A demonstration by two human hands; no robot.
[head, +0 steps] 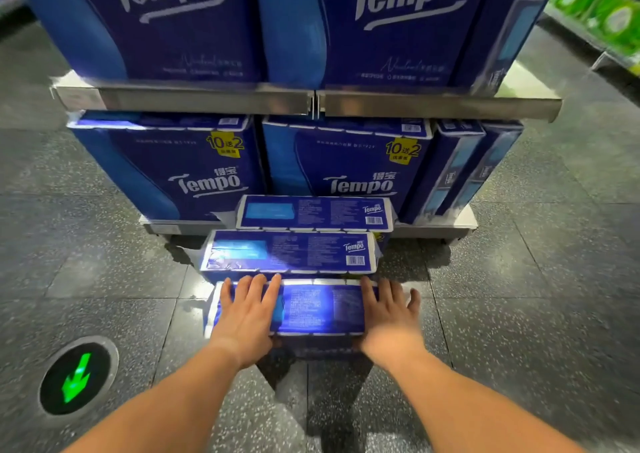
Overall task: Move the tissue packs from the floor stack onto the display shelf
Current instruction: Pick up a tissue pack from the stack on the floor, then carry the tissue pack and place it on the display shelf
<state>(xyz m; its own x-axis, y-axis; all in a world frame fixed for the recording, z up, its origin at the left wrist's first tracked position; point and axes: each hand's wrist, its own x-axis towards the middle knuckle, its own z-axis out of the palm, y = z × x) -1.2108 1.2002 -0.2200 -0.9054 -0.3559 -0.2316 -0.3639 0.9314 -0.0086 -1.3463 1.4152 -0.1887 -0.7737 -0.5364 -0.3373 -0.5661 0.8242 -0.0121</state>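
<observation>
— Looking down at the floor stack, what do you see nearest?

— Three blue tissue packs in a row on the dark speckled floor (pixel 104 245), running away toward the display shelf (pixel 311 101). The nearest pack (pixel 318 309) has both hands on its top face.

— How does each grip sit?

— The left hand (pixel 247 314) lies flat over the left part of that pack, fingers spread and pointing forward, tips at its far edge. The right hand (pixel 388 317) rests at the right end, fingers splayed, the outer ones hanging past the pack's edge. Neither grip is closed around anything; both palms are simply laid on the wrapper. The right hand is a little blurred.

— And the other packs?

— The middle pack (pixel 289 252) lies just beyond the fingertips, and the far pack (pixel 315 213) sits against the shelf's lowest tier (pixel 460 226). That tier already carries large upright Tempo packs (pixel 180 168), with more on the tier above.

— Anything else around?

— A round floor light with a green arrow (pixel 78 376) sits to the left of the forearms. Green packaging (pixel 602 9) shows blurred at upper right.
</observation>
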